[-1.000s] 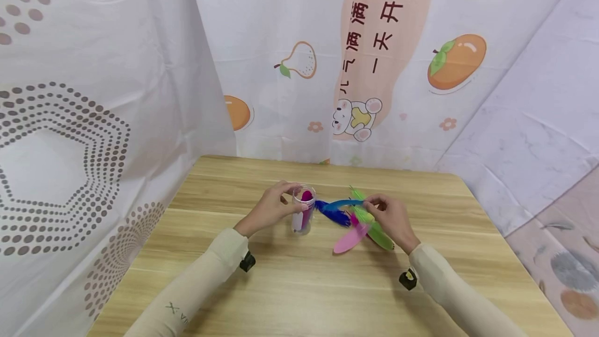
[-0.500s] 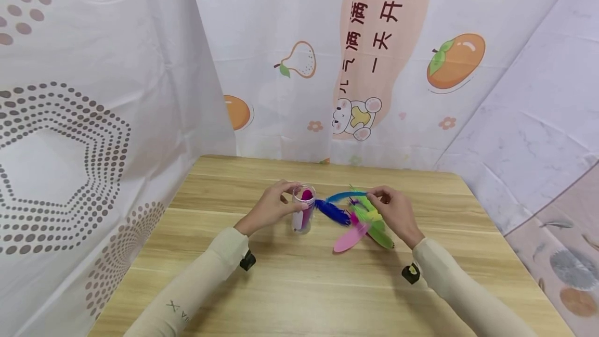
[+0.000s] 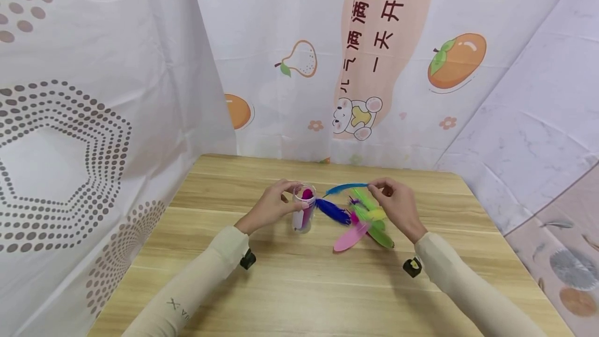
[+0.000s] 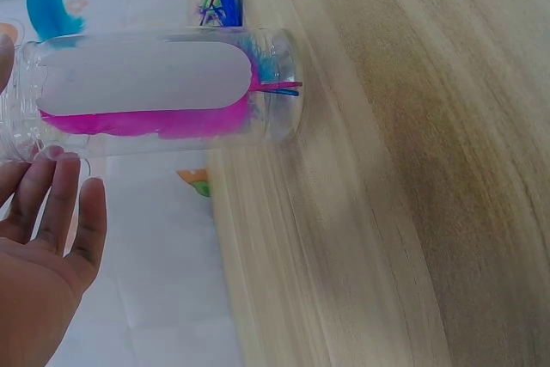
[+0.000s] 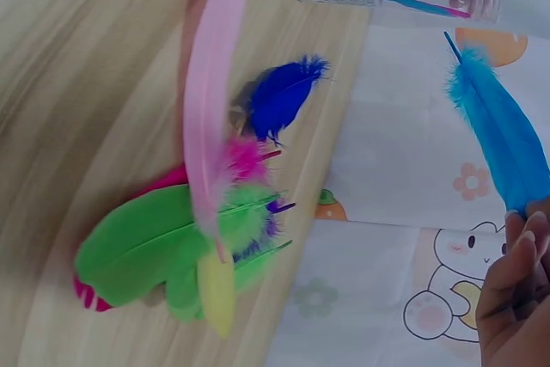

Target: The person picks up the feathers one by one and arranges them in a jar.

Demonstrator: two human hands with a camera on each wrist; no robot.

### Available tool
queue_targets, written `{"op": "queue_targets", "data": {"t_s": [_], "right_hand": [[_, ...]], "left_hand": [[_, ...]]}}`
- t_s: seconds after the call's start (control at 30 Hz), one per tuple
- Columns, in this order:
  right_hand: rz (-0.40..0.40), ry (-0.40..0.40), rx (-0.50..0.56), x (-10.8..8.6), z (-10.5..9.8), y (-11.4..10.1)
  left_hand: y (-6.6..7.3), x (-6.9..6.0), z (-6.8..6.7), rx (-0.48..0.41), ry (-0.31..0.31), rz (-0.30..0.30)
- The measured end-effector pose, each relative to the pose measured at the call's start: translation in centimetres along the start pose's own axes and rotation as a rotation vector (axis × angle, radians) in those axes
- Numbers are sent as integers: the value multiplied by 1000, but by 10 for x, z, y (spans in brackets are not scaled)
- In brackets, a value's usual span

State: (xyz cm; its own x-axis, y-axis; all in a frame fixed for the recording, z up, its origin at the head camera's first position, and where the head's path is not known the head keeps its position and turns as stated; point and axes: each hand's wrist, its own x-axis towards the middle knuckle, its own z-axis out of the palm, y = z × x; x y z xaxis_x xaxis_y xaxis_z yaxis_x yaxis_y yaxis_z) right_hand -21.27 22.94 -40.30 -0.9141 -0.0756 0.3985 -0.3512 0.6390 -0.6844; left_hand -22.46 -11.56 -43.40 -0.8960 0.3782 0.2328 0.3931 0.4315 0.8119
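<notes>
Several feathers [image 5: 142, 242] lie on the table [image 3: 299, 285] beside a jar [image 4: 146, 79]. The left hand [image 3: 269, 209] grips it between thumb and fingers; the right hand [image 3: 396, 206] pinches a light-blue feather [image 3: 346, 188].

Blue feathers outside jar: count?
2: light blue feather pinched by the right hand; dark blue feather on the table beside the jar. The pile may hide more; its purplish tuft not counted.
</notes>
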Motion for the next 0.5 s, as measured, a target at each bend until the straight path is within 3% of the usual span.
{"op": "queue_targets", "data": {"t_s": [0.5], "right_hand": [[-57, 61, -2, 14, -6, -16]], "left_hand": [[1, -1, -1, 0, -9, -5]]}}
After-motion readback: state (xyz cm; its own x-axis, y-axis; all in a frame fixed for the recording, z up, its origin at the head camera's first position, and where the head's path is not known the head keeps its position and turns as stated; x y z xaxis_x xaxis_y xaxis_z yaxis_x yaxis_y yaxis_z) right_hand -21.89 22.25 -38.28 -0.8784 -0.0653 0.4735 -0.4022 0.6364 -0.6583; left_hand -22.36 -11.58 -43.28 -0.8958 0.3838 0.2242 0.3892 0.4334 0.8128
